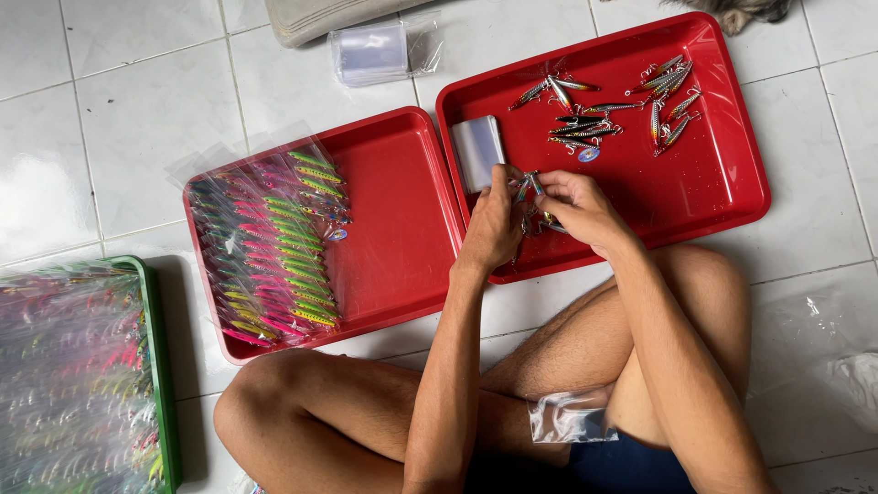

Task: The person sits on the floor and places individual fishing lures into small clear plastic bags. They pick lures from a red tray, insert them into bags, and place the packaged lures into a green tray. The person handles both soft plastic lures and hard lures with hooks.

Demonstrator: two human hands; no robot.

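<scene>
Both hands meet over the near edge of the right red tray (732, 197); the left hand (492, 227) and the right hand (578, 209) pinch between their fingertips a small metal fishing lure (530, 186), silver with coloured marks, held just above the tray floor; whether a clear sleeve is already around it I cannot tell. Nearer to the person, an empty clear plastic bag (569, 419) lies on the crossed legs. I judge the lure to be light, stiff and smooth, so it may slip; its hooks look sharp and tangle easily, so the body in the middle seems the safe place to grip, away from the hooks. Just beyond the hands lies a stack of clear sleeves (477, 149); farther in the same tray, loose lures (594, 123) lie in two groups. The left red tray (402, 229) holds rows of bagged pink and green lures (274, 247); a green tray (155, 366) with more stands at far left.
</scene>
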